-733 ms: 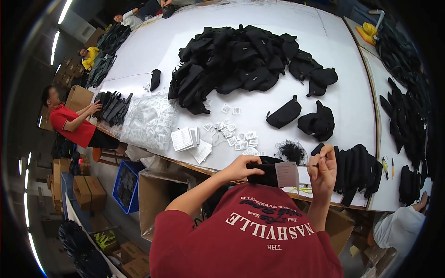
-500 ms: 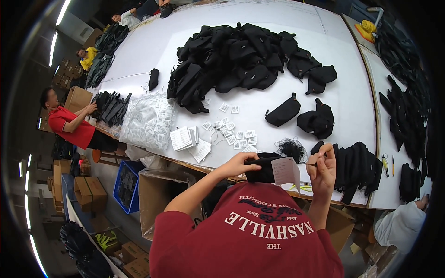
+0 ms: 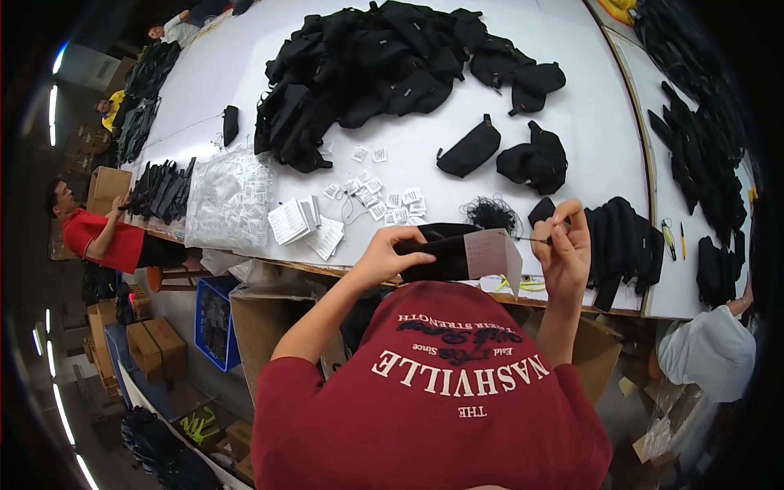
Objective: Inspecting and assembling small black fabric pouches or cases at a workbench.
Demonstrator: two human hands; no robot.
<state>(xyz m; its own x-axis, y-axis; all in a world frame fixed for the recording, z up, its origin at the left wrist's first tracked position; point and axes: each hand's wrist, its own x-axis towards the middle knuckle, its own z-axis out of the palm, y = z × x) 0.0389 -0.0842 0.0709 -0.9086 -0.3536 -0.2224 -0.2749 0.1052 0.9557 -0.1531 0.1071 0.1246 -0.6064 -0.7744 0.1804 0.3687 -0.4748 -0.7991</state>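
Observation:
My left hand (image 3: 388,256) grips a black fabric pouch (image 3: 441,250) at the table's near edge, thumb and fingers closed on its side. A folded white paper tag (image 3: 493,255) hangs at the pouch's right end. To the right of it, my right hand (image 3: 565,245) is raised and pinches a thin black string (image 3: 532,239) that runs toward the tag. Just beyond lies a tangle of black strings (image 3: 492,214). Beside my right hand stands a row of folded black pouches (image 3: 622,245). How the string meets the pouch is too small to make out.
A large heap of black pouches (image 3: 367,69) covers the white table's (image 3: 588,106) middle. Leftward lie small white packets (image 3: 392,211), stacked paper tags (image 3: 292,220) and a clear plastic bag (image 3: 229,200). A blue crate (image 3: 214,322) stands below. Co-workers are at left and right.
The view has shifted, so the table sits further up and left. My right hand has drawn slightly away from the tag, and more of the string shows between them.

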